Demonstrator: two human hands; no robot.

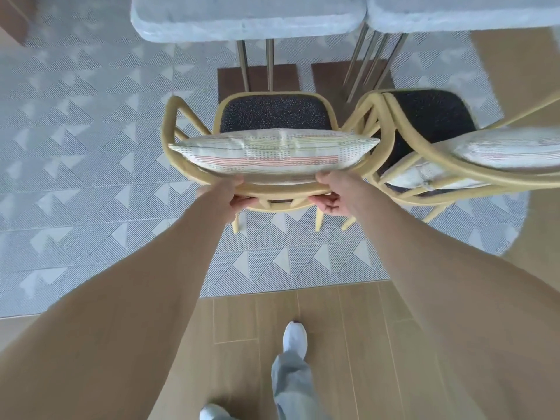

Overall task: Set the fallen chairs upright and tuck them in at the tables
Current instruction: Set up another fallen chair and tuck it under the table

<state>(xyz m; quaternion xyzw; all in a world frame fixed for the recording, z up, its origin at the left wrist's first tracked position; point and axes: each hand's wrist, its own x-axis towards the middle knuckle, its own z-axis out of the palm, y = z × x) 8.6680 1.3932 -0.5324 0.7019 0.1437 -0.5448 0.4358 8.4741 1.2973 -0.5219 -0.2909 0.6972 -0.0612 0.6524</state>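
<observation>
A yellow-framed chair with a dark seat stands upright in front of me, facing a grey stone-topped table. A striped cushion leans against its curved backrest. My left hand grips the top rail of the backrest on the left. My right hand grips the same rail on the right, fingers curled under it. A second matching chair with its own cushion stands upright just to the right, by a second grey table, its armrest touching the first chair.
Metal table legs on brown base plates stand just beyond the chair seats. The chairs sit on a grey patterned rug; wood flooring lies under my feet. Open rug lies to the left.
</observation>
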